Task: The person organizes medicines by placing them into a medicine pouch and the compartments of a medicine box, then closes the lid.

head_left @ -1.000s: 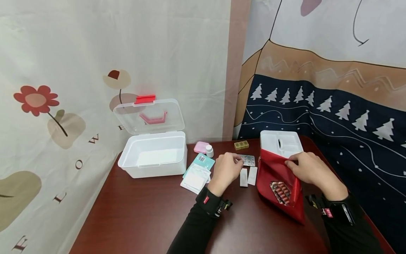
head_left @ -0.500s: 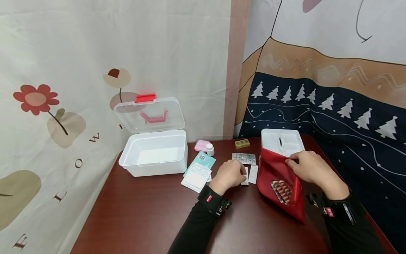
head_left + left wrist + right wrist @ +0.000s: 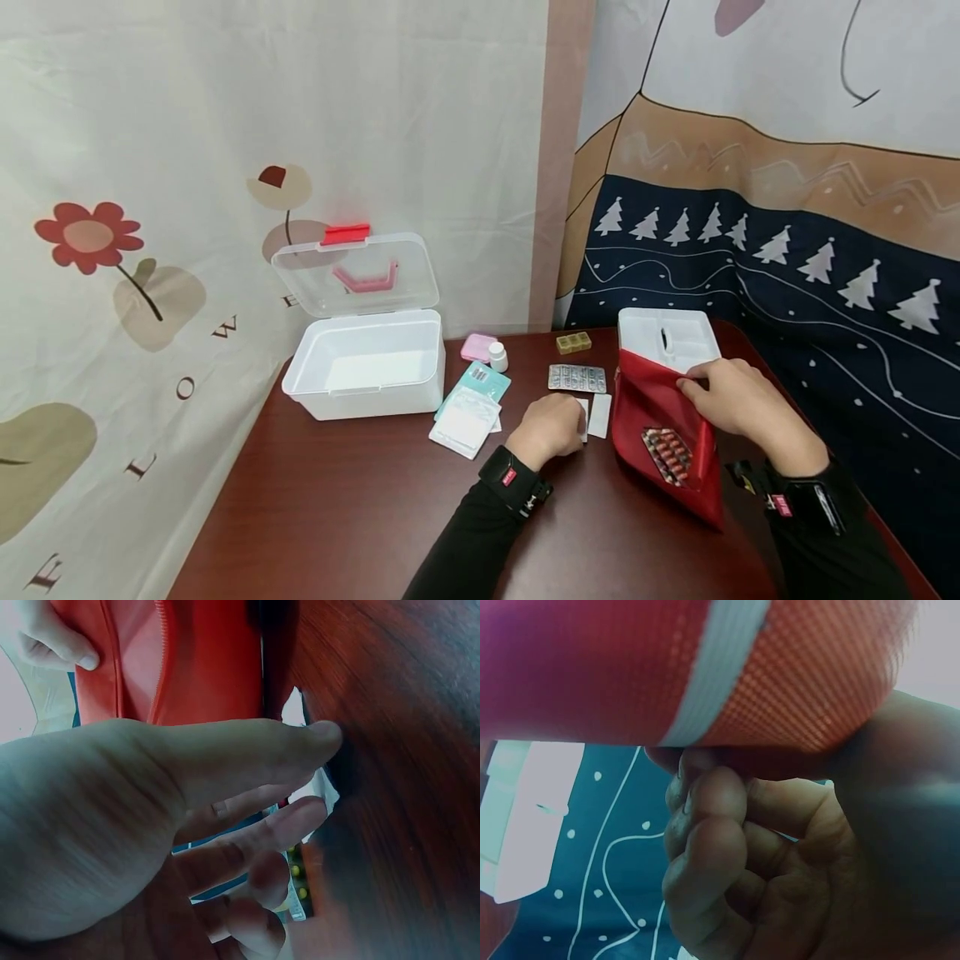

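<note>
At the right, my right hand (image 3: 738, 404) pinches the upper edge of a red zippered pouch (image 3: 652, 392), holding its mouth apart. A blister pack of reddish capsules (image 3: 667, 456) shows inside it. My left hand (image 3: 547, 427) is low over the table beside two small white packets (image 3: 599, 415), partly covering one of them. In the left wrist view its thumb and fingers stand apart, with a white packet (image 3: 321, 796) behind them. A silver blister pack (image 3: 577, 378) lies just beyond. Curled fingers (image 3: 709, 859) show under the red fabric in the right wrist view.
An open white box (image 3: 367, 408) with a clear lid stands at the left. Near it lie a teal packet (image 3: 483, 381), white pads (image 3: 463, 425), a white bottle (image 3: 498, 357) and a pink case (image 3: 477, 346). A yellow pill organizer (image 3: 573, 342) and white case (image 3: 667, 333) sit behind.
My left hand has moved from the silver blister pack down toward me to the white packets, uncovering the blister pack. My right hand and the pouch have stayed put.
</note>
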`<state>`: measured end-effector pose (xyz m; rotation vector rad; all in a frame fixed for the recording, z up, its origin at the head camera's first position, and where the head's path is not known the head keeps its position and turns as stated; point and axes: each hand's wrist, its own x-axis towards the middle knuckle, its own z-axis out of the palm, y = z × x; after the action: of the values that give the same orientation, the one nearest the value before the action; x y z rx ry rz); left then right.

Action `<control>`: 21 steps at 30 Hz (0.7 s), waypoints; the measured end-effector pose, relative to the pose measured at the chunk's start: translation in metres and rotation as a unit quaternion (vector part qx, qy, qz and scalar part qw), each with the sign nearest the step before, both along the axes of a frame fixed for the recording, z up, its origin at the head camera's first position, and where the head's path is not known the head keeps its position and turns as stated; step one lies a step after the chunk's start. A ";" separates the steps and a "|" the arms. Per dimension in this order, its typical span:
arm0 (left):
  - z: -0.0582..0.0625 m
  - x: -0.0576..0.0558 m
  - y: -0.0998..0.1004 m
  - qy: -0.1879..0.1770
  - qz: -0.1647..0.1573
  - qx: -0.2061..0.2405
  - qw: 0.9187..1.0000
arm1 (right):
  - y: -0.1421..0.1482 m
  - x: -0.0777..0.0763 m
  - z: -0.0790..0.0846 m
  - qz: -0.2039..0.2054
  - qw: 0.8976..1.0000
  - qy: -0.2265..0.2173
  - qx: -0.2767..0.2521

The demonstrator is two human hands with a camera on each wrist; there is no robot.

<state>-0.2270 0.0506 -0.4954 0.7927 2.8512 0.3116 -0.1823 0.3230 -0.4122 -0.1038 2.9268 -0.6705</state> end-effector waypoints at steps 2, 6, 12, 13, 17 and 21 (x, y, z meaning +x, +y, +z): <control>-0.002 -0.001 0.000 0.005 0.001 0.001 1.000 | 0.000 0.001 0.000 0.001 1.000 0.003 -0.001; 0.001 -0.001 -0.003 0.006 -0.003 0.013 1.000 | -0.001 0.002 0.001 0.005 1.000 0.010 -0.001; 0.016 -0.005 -0.016 0.024 0.012 0.040 0.999 | -0.002 0.001 0.002 0.007 1.000 0.016 0.004; 0.019 -0.006 -0.019 0.026 0.018 0.045 0.998 | -0.002 0.001 0.002 0.008 1.000 0.017 0.004; 0.025 -0.007 -0.022 0.017 0.024 0.057 0.998 | -0.003 0.001 0.002 0.010 1.000 0.020 0.007; 0.018 -0.007 -0.017 -0.013 -0.001 0.040 0.999 | -0.003 0.001 0.001 0.012 1.000 0.021 0.007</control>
<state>-0.2336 0.0332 -0.4772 0.8005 2.8285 0.4337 -0.1812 0.3201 -0.4109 -0.1522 2.9659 -0.6530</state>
